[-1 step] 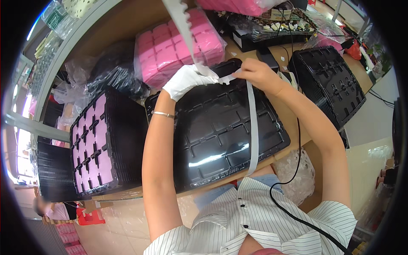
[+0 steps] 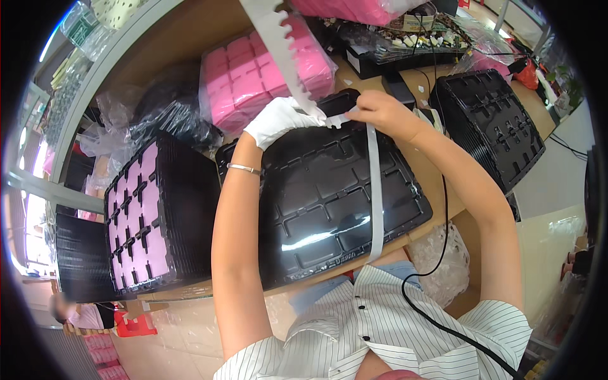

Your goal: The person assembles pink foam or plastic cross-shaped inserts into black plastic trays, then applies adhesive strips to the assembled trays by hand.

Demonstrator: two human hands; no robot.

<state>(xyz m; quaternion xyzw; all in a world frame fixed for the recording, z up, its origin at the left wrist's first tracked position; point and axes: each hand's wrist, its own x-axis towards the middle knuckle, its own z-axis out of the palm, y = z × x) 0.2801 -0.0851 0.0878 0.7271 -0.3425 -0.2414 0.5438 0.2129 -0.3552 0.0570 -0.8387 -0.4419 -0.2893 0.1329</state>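
A white strip with a toothed edge [image 2: 278, 47] comes down from the top of the head view to my hands. My left hand [image 2: 276, 120], in a white glove, is closed on it at the far edge of a black moulded plastic tray [image 2: 316, 206]. Just to the right, my bare right hand [image 2: 387, 115] pinches the strip's short toothed end piece. From below my right hand a plain pale strip [image 2: 377, 190] runs over the tray toward my lap. Shine lies across the tray's near half. My fingertips partly cover the toothed strip.
To the left stand stacked black trays with lilac pads [image 2: 140, 218]. Pink blocks in clear wrap [image 2: 269, 73] sit behind my left hand. More stacked black trays [image 2: 491, 123] stand at the right. A black cable [image 2: 445, 218] hangs past my right forearm.
The upper part of the toothed strip has turned, showing its face wider and more teeth. The plain strip has shifted slightly left. My hands have barely moved.
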